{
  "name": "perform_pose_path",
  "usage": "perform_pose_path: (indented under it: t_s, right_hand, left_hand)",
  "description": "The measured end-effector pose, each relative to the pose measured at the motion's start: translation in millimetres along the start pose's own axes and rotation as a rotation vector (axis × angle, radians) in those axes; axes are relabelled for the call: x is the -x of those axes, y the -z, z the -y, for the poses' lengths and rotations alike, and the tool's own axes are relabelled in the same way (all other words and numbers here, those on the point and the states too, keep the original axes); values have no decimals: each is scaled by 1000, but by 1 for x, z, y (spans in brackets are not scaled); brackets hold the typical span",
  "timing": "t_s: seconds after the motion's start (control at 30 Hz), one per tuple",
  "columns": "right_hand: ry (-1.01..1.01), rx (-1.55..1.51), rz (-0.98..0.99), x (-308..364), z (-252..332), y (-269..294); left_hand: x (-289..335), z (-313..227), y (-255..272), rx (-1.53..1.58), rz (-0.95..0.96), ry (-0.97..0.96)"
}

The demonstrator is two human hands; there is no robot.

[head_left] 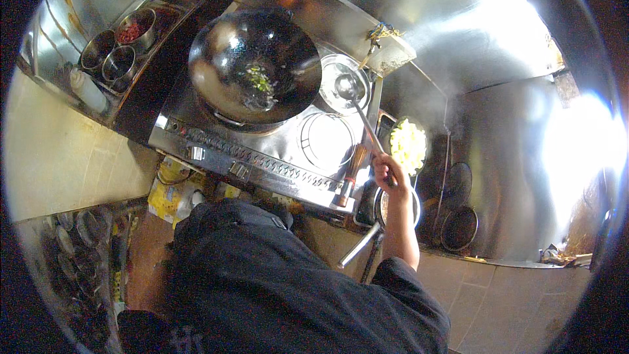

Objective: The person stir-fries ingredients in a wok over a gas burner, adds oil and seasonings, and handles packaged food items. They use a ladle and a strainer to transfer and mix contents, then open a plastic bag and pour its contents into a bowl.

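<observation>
The steel stove (285,141) spreads ahead and to the left of my right hand (391,174), its deck flat and shiny, its front edge patterned. Farther left of that hand sits the wide, round-bottomed wok (216,82), dark and glossy inside. Between the wok and my fingers is a shallow round metal basin (329,95); glare hides what it holds, and a knock to its rim could slop that out. Just beyond my hand, on its right, is a heap of chopped pale yellow-green vegetable (407,141), chunky and moist-looking; a careless swing of my wrist could scatter pieces. The long metal ladle (362,117) slants from my right hand, fingers curled round its handle, to its cup, in or just over the basin; a slack grip could let it twist. Near my hand, on its left, is a brown bundled brush (354,167). My left hand is out of sight, so I cannot tell its state. Smallest are the chopped green bits (260,80) in the wok, thinly scattered, which could scorch if the heat runs high
</observation>
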State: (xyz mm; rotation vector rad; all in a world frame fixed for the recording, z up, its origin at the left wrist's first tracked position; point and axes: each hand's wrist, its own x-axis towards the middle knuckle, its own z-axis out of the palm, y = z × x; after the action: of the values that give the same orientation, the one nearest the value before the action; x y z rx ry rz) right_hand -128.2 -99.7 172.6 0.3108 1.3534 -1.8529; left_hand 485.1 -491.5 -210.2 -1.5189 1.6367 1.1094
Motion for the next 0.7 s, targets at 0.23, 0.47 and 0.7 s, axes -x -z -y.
perform_pose_path:
  t_s: [0.23,0.47,0.7]
  right_hand:
    - [-23,73,-49,92,6,-63]
    - [64,478,-142,82,-27,-116]
    - [343,845,-229,23,-27,-36]
  left_hand:
    - [-10,-27,9,-2,-9,-48]
    - [-8,-41,12,1,-11,-77]
    - [-7,-35,2,-18,-1,-61]
